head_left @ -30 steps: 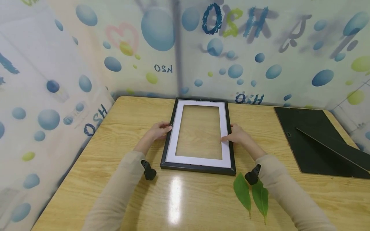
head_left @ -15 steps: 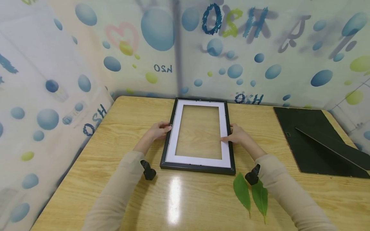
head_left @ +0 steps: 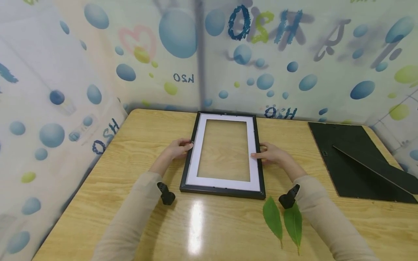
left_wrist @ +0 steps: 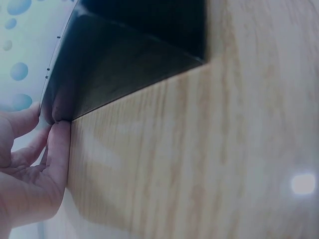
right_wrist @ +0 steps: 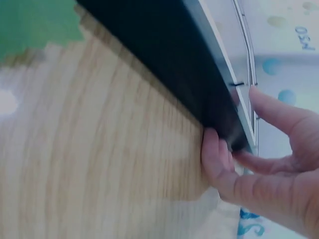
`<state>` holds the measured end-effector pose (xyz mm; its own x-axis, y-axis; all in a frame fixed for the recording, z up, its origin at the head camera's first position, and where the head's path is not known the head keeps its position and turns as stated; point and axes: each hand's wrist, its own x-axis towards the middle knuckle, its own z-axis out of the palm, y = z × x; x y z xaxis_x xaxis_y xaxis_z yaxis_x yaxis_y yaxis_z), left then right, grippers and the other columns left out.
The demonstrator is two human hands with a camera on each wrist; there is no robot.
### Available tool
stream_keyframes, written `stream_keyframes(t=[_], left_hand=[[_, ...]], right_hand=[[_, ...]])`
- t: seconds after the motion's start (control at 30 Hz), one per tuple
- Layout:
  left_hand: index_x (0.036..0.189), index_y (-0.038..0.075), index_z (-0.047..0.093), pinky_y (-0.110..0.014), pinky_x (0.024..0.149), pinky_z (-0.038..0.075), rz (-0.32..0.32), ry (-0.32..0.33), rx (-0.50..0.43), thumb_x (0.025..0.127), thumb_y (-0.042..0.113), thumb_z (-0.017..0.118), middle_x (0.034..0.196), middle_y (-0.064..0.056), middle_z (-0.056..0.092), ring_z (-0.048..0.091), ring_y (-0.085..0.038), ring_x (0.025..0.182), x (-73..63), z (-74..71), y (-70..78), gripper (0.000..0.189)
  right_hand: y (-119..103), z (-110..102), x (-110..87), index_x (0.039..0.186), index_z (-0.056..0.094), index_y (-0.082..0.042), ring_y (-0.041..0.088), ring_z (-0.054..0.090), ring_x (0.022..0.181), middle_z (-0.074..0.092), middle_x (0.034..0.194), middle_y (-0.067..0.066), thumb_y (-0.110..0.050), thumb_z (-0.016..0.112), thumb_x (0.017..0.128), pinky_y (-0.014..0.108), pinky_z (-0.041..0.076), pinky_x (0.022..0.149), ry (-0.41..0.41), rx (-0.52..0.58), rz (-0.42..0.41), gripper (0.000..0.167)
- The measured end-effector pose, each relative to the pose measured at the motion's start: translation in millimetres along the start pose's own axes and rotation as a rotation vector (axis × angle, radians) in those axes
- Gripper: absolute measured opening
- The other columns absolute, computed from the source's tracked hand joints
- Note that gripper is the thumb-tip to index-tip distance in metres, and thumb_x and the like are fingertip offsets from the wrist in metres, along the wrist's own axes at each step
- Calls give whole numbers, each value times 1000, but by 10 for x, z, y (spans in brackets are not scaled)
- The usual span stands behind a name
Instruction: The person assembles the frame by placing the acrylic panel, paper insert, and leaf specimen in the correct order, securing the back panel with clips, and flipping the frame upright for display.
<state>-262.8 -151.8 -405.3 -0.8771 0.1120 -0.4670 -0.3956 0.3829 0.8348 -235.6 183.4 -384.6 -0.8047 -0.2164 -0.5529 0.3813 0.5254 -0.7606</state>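
Observation:
A black picture frame (head_left: 222, 191) lies on the wooden table with a white mat (head_left: 222, 183) set inside it. Wood grain shows through the mat's window. My left hand (head_left: 177, 148) grips the frame's left side, thumb at the top edge and fingertips low against the outer wall, as the left wrist view shows. On the opposite side my right hand (head_left: 271, 153) holds the frame, its thumb over the mat's right strip. The right wrist view shows those fingers (right_wrist: 212, 149) against the frame's outer wall, down near the tabletop.
Two green leaves (head_left: 272, 217) lie in front of the frame's right corner, one partly under the right wrist camera (head_left: 289, 197). A black backing board (head_left: 339, 174) with its stand leg (head_left: 375, 166) raised lies at the right. A patterned curtain wall (head_left: 228, 72) borders the table's back.
My right hand has shifted slightly to the right along with its forearm, and its thumb reaches less far over the mat. The left hand and the frame stay nearly still.

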Motion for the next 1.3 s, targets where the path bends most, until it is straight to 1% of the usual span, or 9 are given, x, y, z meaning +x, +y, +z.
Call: stream_keyframes(t=[0.07,0.13,0.23,0.4,0.73,1.0,1.13,1.23,1.3], left_hand=[[139,3,33,-39,104,40,-2,-4,-10,95,17,47,137,-18,39,42,-26,123,-7,0,-3,48],[140,3,32,-39,104,40,-6,-8,-23,96,17,47,138,-18,38,42,-26,122,-11,-1,-7,49],[140,2,32,-39,104,39,-5,-12,-42,95,17,47,138,-18,37,43,-25,121,-8,-3,-18,49],[139,2,33,-39,104,40,0,-5,-42,95,18,48,137,-18,38,44,-24,118,-9,-12,-46,48],[140,4,33,-39,105,39,-1,-9,-48,96,18,47,138,-17,38,42,-25,122,-20,-13,-45,48],[138,1,34,-39,103,41,7,-4,-44,95,17,48,135,-18,40,45,-23,116,-17,25,-32,48],[138,2,35,-39,103,41,-1,2,-39,95,19,49,135,-18,41,46,-23,116,-21,32,-32,48],[138,3,35,-39,103,41,-9,4,-48,95,19,48,136,-17,39,44,-25,119,-32,19,-21,48],[139,3,34,-39,104,40,-11,4,-56,95,18,48,137,-18,38,43,-26,121,-41,2,-13,48]], right_hand=[[31,-38,-1,145,1,1,35,34,127,11,146,31,-17,56,91,45,36,106,-40,73,-6,79],[67,-74,-3,145,2,0,33,34,126,10,146,30,-14,54,92,45,34,107,-67,131,-11,75],[119,-114,8,145,5,0,28,37,121,13,145,28,-11,52,92,45,34,107,-86,176,-19,72],[160,-114,25,145,8,-1,24,42,115,18,144,26,-11,53,92,43,36,106,-79,195,-23,70],[169,-80,20,145,10,1,25,42,116,18,144,27,-12,53,92,44,37,105,-54,194,-33,69],[173,-82,-5,143,14,5,26,41,119,22,144,27,-12,52,93,42,38,104,-15,189,-27,65],[191,-120,-43,141,17,8,20,51,110,26,142,29,-16,53,92,37,44,99,-46,166,-28,66],[210,-178,-94,139,20,11,14,56,100,32,138,30,-18,53,93,34,49,93,-107,114,-41,64],[225,-219,-130,137,25,13,12,58,95,41,132,28,-19,53,92,33,51,89,-148,63,-44,61]])
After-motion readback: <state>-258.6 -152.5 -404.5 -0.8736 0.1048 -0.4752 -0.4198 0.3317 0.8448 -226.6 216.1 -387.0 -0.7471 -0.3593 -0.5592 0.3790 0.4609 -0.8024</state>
